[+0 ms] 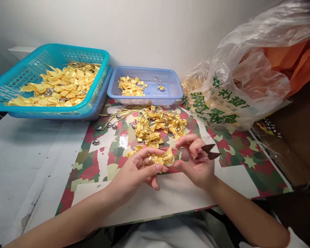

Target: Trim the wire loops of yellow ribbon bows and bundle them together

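Between the thumb and fingers of my left hand [146,167] is a yellow ribbon flower [167,156] with thin gold wire around it. To its right, my right hand [197,162] has thumb and index finger apart beside the flower, while its curled fingers hold small dark-bladed snips [209,152] against the palm. Just beyond both hands lies a pile of yellow ribbon flowers [155,129] with gold wires. Gold wire stems [124,113] and several silver bells [95,142] are scattered to the left of the pile.
A turquoise basket [98,86] of yellow ribbon pieces stands at the back left. Beside it, a blue basket [174,86] holds more pieces. A plastic bag [222,86] with green print is at the right. Camouflage-patterned covering [88,165] lies under the work.
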Demonstrator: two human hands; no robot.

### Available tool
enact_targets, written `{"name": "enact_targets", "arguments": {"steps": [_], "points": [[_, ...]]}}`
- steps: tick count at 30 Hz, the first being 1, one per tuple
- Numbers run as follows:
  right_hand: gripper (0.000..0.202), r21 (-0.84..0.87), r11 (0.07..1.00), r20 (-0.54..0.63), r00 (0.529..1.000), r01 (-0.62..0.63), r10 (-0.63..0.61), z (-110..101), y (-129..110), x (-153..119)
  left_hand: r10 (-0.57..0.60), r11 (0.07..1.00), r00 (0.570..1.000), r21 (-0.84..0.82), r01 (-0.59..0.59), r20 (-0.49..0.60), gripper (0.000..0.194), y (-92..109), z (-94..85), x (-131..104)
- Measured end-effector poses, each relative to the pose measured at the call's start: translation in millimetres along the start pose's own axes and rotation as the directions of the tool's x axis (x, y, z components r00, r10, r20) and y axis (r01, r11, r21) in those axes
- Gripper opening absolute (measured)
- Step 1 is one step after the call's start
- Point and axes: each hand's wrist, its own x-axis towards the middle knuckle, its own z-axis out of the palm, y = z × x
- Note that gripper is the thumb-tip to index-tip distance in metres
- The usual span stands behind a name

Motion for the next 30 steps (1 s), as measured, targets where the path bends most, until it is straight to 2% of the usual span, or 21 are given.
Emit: {"name": "enact_targets", "arguments": {"steps": [2, 3, 5, 7, 9, 12, 19, 30], "points": [[0.044, -0.026, 0.994, -0.071, 0.991, 0.11, -0.112, -1, 1, -4, 0.036, 0.999, 0.998, -0.025, -0.038, -0.056, 0.038, -1, -0.5, 0], [0.045, -0.04, 0.986, -0.037, 0.986, 0.162, -0.163, -2, 1, -6, 0.048, 0.998, 0.996, -0.037, -0.051, -0.077, 0.039, -1, -0.5, 0], [0.045, -0.127, 0.97, 0.128, 0.974, 0.206, -0.19, -1, -1, -8, 0.068, 0.996, 0.993, -0.058, -0.074, -0.099, 0.041, -1, -0.3, 0], [0.039, -0.28, 0.947, 0.25, 0.964, 0.161, -0.09, 1, -3, -9, 0.09, 0.992, 0.991, -0.076, -0.098, -0.102, 0.041, -1, 0.3, 1], [0.034, -0.403, 0.911, 0.248, 0.969, 0.09, 0.014, 4, -3, -8, 0.109, 0.989, 0.989, -0.085, -0.118, -0.102, 0.039, -1, 1.0, 1], [0.031, -0.476, 0.879, 0.21, 0.974, 0.02, 0.091, 8, -1, -8, 0.122, 0.989, 0.987, -0.076, -0.13, -0.103, 0.034, -1, 1.6, 0], [0.032, -0.442, 0.893, 0.192, 0.963, -0.088, 0.19, 12, -2, -7, 0.142, 0.988, 0.986, -0.054, -0.147, -0.089, 0.031, -4, 0.5, 2], [0.033, -0.388, 0.913, 0.208, 0.953, -0.126, 0.22, 13, -1, -10, 0.161, 0.984, 0.977, -0.048, -0.169, -0.136, 0.034, -2, 1.8, 2]]}}
